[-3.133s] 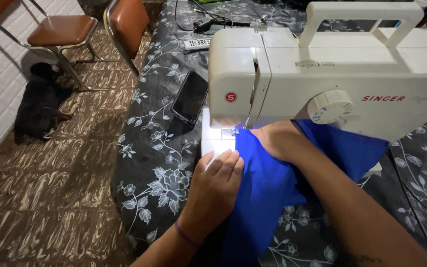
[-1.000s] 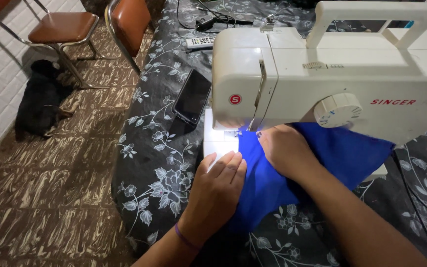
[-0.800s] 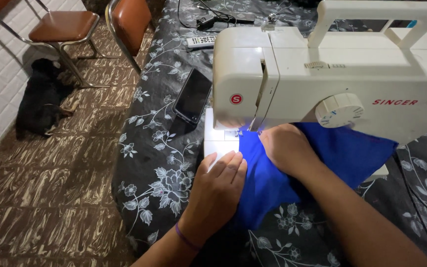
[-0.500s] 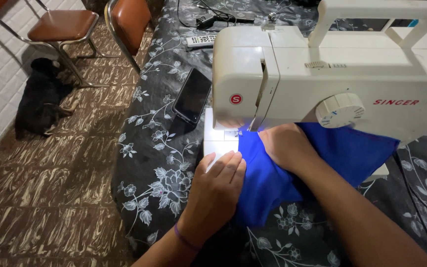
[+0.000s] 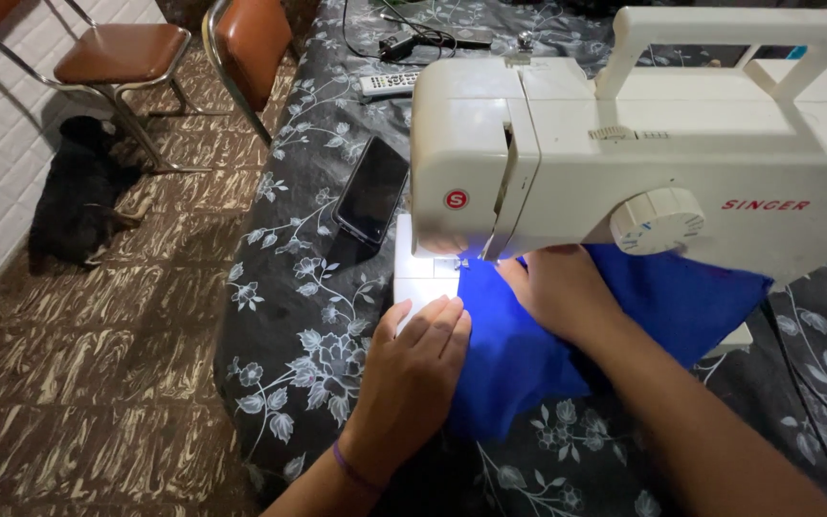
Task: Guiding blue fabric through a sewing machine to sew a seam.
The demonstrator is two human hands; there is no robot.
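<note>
left hand (image 5: 412,369) lies flat, palm down, fingers (image 5: 433,321) together and extended; right hand (image 5: 557,292) reaches forward, seemingly pressing flat, fingertips hidden

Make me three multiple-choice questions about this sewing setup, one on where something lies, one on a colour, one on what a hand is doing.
1. Where does the dark phone lie?
A. On the floral cover, left of the sewing machine
B. On the brown chair seat
C. On the floor

2. What colour is the cloth under the machine?
A. Red
B. Blue
C. White

3. What is the left hand doing?
A. Gripping the machine's handle
B. Holding the phone
C. Lying flat, fingers together, at the cloth's left edge

Answers: 1 A, the phone rests on the patterned cover beside the machine's left end. 2 B, the cloth is bright blue. 3 C, the palm is down at the cloth's edge, while the right hand presses the cloth near the needle.
</note>
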